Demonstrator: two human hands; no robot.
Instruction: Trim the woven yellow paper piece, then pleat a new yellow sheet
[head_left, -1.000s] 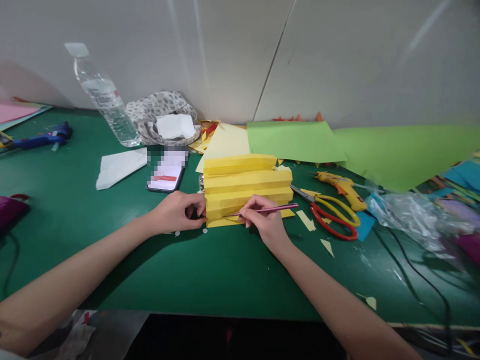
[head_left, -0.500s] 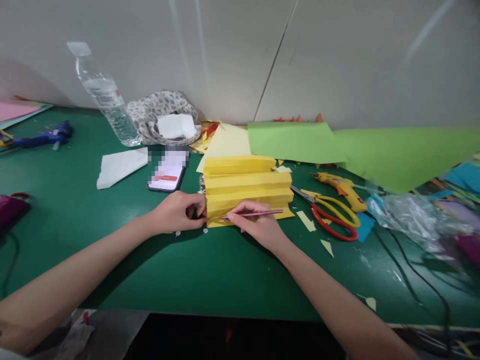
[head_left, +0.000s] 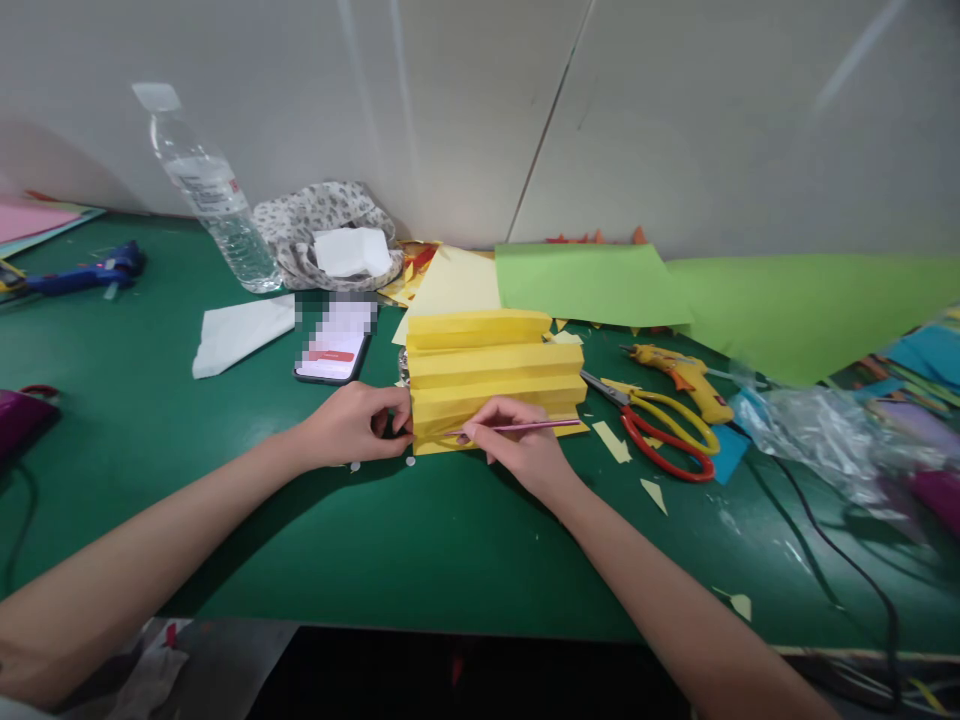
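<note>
A sheet of yellow paper, folded into pleats, lies on the green table in front of me. At its lower left corner, my left hand has thumb and fingers pinched on the paper's edge. My right hand rests over the lowest pleats, its fingers closed round a slim pink pencil. The pencil is held nearly flat, and its tip points left toward the paper near the bottom edge. Whether the tip touches the paper I cannot tell.
Right of the paper lie scissors with red and yellow handles, a yellow glue gun and paper scraps. Green sheets lie behind. To the left are a phone, a white tissue and a water bottle.
My right hand has slid slightly to the right with the pencil, its tip shifting along the paper. My left hand stays at the paper's corner.
</note>
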